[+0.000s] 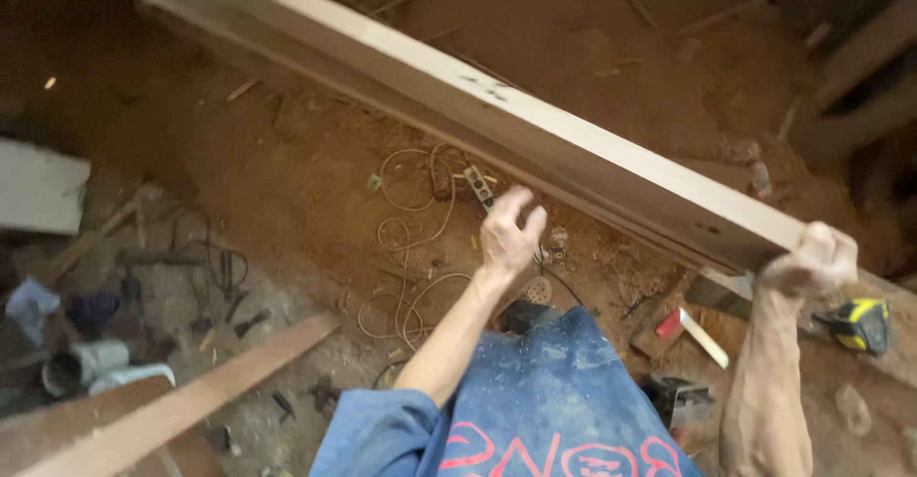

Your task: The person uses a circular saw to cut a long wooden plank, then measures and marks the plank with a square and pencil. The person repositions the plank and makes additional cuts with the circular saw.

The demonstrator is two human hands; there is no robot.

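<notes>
Running from the top left down to the lower right, one long wooden board [478, 114] is held up on its edge above the dirt floor [287, 181]. It is pale, smooth and flat, with a few dark marks. Two hands hold it: the right hand [812, 259] is clenched around its near end, and the left hand [511, 233] reaches up under its lower edge, fingers half open. One thin white cord [415, 238] loops on the ground. One yellow tape measure [863, 324] lies nearby.
</notes>
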